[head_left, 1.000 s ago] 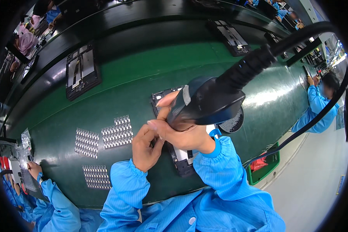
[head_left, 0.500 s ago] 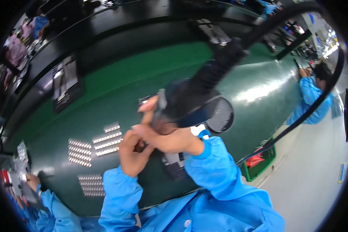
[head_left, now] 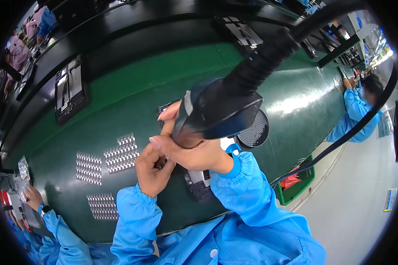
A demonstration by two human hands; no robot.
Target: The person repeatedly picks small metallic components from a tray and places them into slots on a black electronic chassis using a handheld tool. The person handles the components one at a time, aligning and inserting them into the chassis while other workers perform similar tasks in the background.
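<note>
Fingers curl on the bare left hand (head_left: 152,174), any pinch hidden — the bare right hand (head_left: 193,154), thumb and forefinger parted, perhaps steadies it. A bulky black ribbed-cable device (head_left: 223,108) obscures the right grip; a flat black-and-silver panel (head_left: 199,189) lies below on green tabletop (head_left: 132,108).

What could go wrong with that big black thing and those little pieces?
The black corded tool in the right hand might slip and scratch the dark device below. The left sleeve could brush the nearby grid of small parts. The right sleeve might bump the round dish.
</note>
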